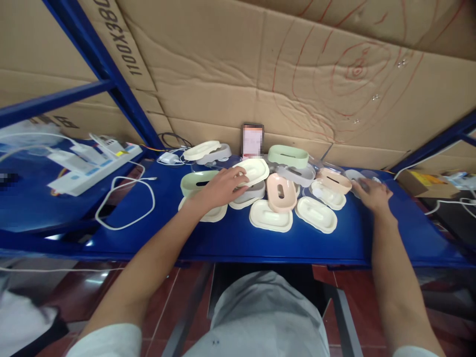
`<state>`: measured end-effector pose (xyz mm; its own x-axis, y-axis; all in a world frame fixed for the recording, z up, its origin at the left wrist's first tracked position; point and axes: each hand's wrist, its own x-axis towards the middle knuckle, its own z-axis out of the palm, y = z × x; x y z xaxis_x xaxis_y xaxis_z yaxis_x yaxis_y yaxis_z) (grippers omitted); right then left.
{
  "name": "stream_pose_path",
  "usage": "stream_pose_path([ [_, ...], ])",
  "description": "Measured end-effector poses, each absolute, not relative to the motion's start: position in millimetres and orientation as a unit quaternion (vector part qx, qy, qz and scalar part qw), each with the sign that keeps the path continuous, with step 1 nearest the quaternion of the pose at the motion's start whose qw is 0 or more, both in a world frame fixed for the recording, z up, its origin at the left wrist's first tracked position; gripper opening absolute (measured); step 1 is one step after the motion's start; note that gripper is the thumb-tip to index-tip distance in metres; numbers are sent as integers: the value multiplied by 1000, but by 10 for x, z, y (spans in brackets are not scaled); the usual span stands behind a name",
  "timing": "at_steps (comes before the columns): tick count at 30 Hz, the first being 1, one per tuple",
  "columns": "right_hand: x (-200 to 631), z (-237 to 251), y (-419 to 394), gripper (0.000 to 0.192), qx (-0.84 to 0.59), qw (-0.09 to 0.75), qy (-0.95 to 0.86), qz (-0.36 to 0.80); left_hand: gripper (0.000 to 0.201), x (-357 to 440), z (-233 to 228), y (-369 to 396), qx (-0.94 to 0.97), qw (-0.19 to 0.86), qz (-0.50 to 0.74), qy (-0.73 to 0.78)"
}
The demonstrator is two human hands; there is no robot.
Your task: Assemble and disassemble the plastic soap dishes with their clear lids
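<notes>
My left hand (226, 186) is closed on the edge of a cream oval dish (256, 170), tilted above a grey oval piece (256, 191). Under my left forearm lie a green oval box (190, 183) and another cream dish (213, 214). At the right end of the group, my right hand (374, 194) has its fingers curled over a grey oval piece (353, 175), slightly blurred. Between the hands are a peach slotted box (282, 192), tilted, a second peach box (336, 181), a green slotted box (288, 156) and several cream dishes (317, 214).
A phone (252, 141) leans against the cardboard wall (208, 74). On the left are a white power strip (92, 171) and a looped white cable (152, 198). A small cardboard box (424, 184) stands at right. The blue table's front edge (275, 259) runs before my lap.
</notes>
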<state>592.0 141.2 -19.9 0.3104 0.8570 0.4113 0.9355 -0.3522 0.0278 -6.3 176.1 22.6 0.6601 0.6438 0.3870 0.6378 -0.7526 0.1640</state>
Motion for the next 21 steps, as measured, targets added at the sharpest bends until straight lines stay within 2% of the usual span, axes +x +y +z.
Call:
stream_pose_path([
  [3, 5755, -145, 1437, 45, -797, 90, -579, -145, 34, -60, 219, 1765, 911, 8, 215, 352],
  [8, 5594, -63, 1420, 49, -803, 91, -569, -150, 34, -57, 212, 1760, 911, 10, 214, 352],
  [15, 5504, -19, 1427, 53, -839, 210, -464, -192, 33, -58, 221, 1756, 912, 12, 212, 351],
  [19, 5517, 8, 1445, 63, -840, 279, -413, -216, 33, -60, 227, 1750, 911, 12, 211, 353],
  [21, 5547, 15, 1454, 60, -835, 290, -413, -220, 33, -61, 237, 1742, 910, 14, 210, 357],
])
